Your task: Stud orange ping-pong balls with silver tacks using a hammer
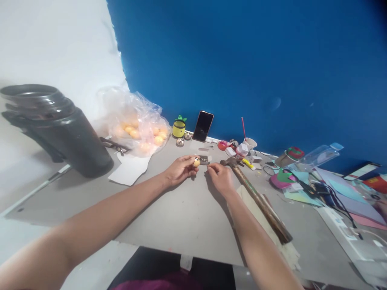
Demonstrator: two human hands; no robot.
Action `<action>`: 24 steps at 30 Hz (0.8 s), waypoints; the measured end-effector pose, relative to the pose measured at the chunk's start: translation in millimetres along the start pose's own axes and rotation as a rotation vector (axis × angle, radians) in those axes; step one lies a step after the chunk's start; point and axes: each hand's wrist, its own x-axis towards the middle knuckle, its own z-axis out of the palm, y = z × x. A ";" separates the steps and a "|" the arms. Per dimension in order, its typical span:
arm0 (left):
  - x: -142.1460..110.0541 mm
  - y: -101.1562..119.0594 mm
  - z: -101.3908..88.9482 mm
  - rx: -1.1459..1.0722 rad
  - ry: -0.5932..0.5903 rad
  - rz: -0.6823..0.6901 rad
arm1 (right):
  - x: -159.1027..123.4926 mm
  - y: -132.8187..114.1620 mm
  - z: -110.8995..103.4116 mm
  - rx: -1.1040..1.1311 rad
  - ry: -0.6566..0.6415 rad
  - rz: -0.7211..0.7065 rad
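Observation:
In my left hand (179, 171) is a small orange ball (196, 162), pinched between thumb and fingers, with shiny dark-and-gold spots on its upper part. Just behind it on the table lies a small open box (204, 160) of tiny shiny metallic pieces. My right hand (221, 177) is closed to the right of the box, thumb and forefinger pressed together. Whatever sits between those fingertips is too small to make out. Farther back, a shiny studded ball (180, 142) rests beside another studded ball (188, 136).
A hammer (256, 193) lies on cloth right of my right arm. At left stand a large dark flask (69, 133), glasses (116, 145) and a plastic bag of orange balls (142, 121). A phone (203, 126) leans upright at the back. Papers and cables crowd the right.

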 end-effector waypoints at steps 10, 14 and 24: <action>0.3 -0.3 -4.3 0.050 -0.077 -0.060 | -2.2 1.0 2.3 -0.135 -0.122 -0.022; 3.7 -1.0 -8.2 0.029 -0.105 -0.082 | -0.8 -1.0 -3.0 -0.243 -0.065 -0.003; 8.8 -0.6 -11.2 -0.060 -0.029 -0.130 | 16.0 23.4 -70.0 -0.833 0.071 0.417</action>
